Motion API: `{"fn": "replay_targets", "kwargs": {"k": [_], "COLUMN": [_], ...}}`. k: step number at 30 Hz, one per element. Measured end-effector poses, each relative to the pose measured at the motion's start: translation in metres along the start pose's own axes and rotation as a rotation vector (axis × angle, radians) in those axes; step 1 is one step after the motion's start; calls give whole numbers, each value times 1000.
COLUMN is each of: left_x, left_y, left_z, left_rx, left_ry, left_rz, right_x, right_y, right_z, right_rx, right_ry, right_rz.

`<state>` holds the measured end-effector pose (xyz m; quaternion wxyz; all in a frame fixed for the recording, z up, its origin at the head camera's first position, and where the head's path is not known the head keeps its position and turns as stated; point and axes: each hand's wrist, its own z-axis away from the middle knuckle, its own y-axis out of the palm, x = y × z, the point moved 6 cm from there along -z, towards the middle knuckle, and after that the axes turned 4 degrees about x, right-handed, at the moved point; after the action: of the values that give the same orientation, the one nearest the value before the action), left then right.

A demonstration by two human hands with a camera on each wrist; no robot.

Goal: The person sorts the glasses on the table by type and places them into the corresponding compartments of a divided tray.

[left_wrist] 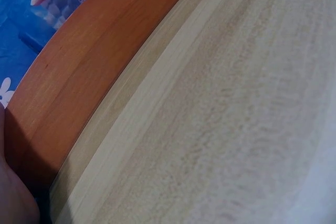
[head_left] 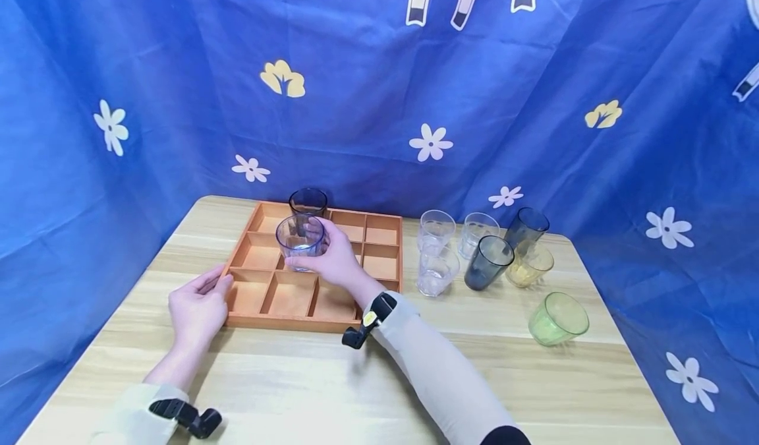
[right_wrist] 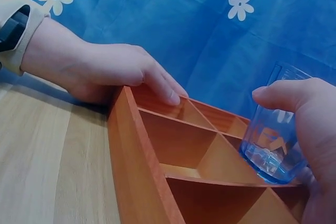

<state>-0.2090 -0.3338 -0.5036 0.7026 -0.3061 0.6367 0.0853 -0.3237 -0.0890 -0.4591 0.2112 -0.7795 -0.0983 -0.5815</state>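
Note:
In the head view my right hand [head_left: 338, 254] holds a clear, bluish drinking glass [head_left: 300, 244], thumb on the near side and fingers round the far side. The glass is upright over the middle of a reddish-brown wooden compartment box [head_left: 284, 323]; the right wrist view shows its base [right_wrist: 268, 166] close to the dividers. My left hand [head_left: 198, 303] grips the box's left wall near the front corner, with a digit over the rim, as the right wrist view shows. A dark grey glass [head_left: 308, 201] stands in a back-row compartment, partly hidden behind the held glass.
Right of the box stand several glasses on the wooden table [head_left: 284, 385]: clear ones [head_left: 437, 270], dark ones [head_left: 489, 262], a yellow one [head_left: 530, 265] and, nearer the front, a green one [head_left: 559, 318]. A blue patterned curtain [head_left: 356, 115] hangs behind and at both sides.

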Motion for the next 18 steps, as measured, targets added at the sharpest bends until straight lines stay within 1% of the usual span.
{"fn": "replay_targets", "kwargs": {"k": [7,11,18], "left_x": [0,1,1], "left_y": [-2,-2,-1], "left_z": [1,1,0], "left_rx": [4,0,-1], "left_ry": [0,1,6], "left_rz": [-19,-17,-10], "right_x": [-8,-8,-4], "right_y": [4,4,-1], "right_z": [1,2,4], "right_rx": [-1,7,-12], "right_ry": [40,41,22], "right_rz": [-20,-22,96]}}
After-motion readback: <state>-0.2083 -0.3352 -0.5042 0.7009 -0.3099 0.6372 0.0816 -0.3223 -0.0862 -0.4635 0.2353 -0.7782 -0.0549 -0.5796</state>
